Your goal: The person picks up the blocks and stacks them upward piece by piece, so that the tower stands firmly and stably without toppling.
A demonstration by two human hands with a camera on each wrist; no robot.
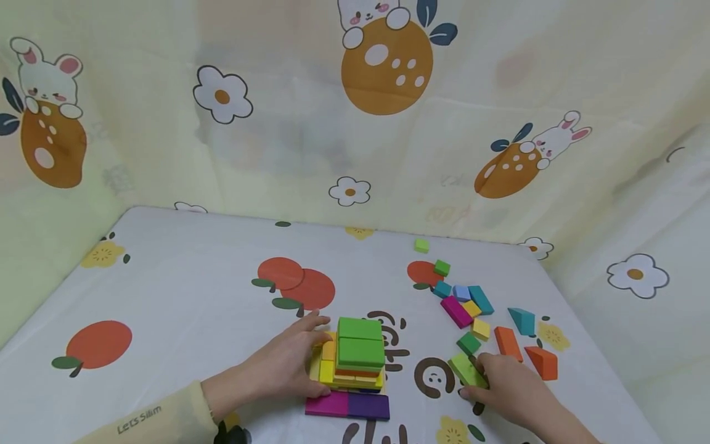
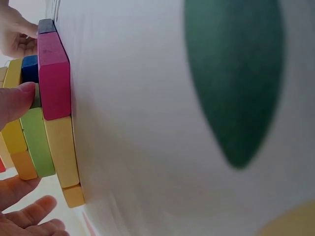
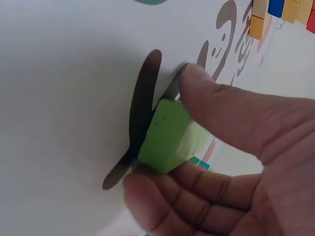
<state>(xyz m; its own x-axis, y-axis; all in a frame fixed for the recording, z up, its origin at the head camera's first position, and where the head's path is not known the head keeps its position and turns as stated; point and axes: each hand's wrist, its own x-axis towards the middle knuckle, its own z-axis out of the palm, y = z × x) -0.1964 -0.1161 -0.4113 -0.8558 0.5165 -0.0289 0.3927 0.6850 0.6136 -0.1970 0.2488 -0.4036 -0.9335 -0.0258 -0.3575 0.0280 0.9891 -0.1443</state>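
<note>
Hands at the block stack, near the bench's front edge

The left hand [image 1: 288,364] cupped the block stack [image 1: 355,357] (green on top) with loosely curved fingers; the right hand [image 1: 507,388] pinched a light green block [image 1: 466,370] lying on the bench [image 1: 183,290] just right of it.

The blocks in the near stack [image 1: 355,361] look like painted wood, smooth and matt; the light green block [image 3: 165,135] has softly rounded edges and a faint sheen; the tablecloth [image 1: 183,296] and the far curtain [image 1: 288,123] look like thin, smooth printed cloth.
</note>
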